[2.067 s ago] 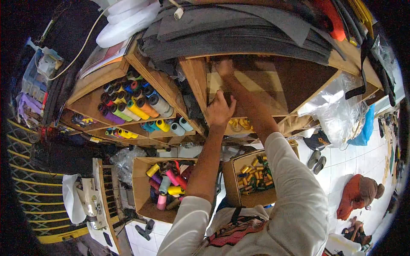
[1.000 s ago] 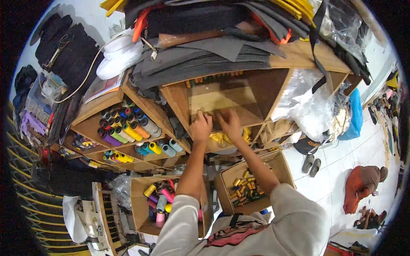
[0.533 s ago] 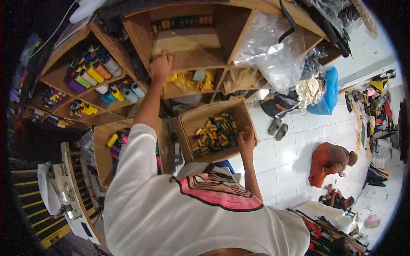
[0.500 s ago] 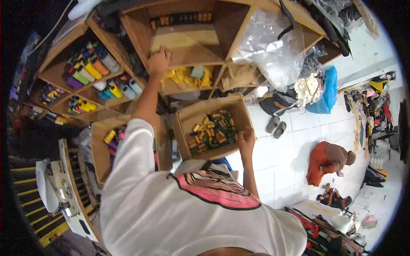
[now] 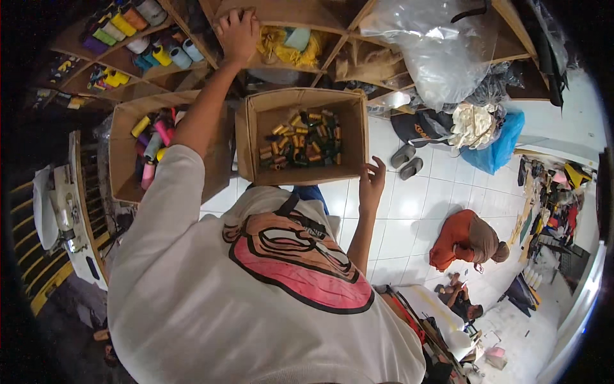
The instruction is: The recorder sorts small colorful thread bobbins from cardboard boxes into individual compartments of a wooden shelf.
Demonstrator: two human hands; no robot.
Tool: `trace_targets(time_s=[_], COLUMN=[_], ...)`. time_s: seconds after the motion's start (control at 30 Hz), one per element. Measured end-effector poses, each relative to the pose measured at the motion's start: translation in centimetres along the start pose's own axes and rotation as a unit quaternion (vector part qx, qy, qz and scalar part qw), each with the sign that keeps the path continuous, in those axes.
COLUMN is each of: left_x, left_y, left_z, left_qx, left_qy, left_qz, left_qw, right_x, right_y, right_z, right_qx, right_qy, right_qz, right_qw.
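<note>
Since the earlier frame the right hand [image 5: 372, 183] has unfurled from its curl, and the open carton [image 5: 313, 174] has come squarer in view, partly because the camera has tipped. The carton of small spools [image 5: 297, 142] lies on the person's front side, left of the right hand and slightly forward of it, its longer sides running left to right. That hand is the nearer one: it is at the near right corner, fingers loose and partly spread, a fingertip seemingly against the cardboard, gripping nothing visible. The left hand [image 5: 239, 37] is well up and left of the carton, spread over the edge of the wooden shelf [image 5: 284, 13] beside the yellow bundle [image 5: 272, 46]; its palm is hidden, but no object shows in it.
</note>
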State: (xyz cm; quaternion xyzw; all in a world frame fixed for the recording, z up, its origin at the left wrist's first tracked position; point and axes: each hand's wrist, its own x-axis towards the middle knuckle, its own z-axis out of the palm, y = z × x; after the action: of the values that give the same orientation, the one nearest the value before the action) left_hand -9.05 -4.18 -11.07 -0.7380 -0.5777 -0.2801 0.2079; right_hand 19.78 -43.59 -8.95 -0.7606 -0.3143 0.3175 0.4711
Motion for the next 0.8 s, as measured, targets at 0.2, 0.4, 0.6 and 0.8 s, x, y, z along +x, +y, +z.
trace_targets(time_s=[0.2, 0.4, 0.6, 0.8], left_x=[-6.4, -19.5, -40.1, -46.1], left_y=[7.6, 13.4, 13.3, 13.9], left_z=[-6.3, -5.6, 6.4, 9.9], left_qx=[-0.361, -0.387, -0.153, -0.375], left_qy=[-0.225, -0.563, -0.739, -0.622], left_qz=[-0.2, -0.043, 0.098, -0.208], left_qw=[0.883, 0.729, 0.649, 0.655], right_x=[1.5, 3.4, 4.8, 4.8], right_y=[0.4, 0.5, -0.3, 1.1], right_z=[-1.0, -1.5, -2.0, -1.8], right_qx=[-0.07, -0.11, -0.135, -0.093], right_qy=[-0.039, -0.115, -0.156, -0.252], right_qz=[-0.015, -0.051, -0.026, -0.007], right_qw=[0.997, 0.986, 0.978, 0.963])
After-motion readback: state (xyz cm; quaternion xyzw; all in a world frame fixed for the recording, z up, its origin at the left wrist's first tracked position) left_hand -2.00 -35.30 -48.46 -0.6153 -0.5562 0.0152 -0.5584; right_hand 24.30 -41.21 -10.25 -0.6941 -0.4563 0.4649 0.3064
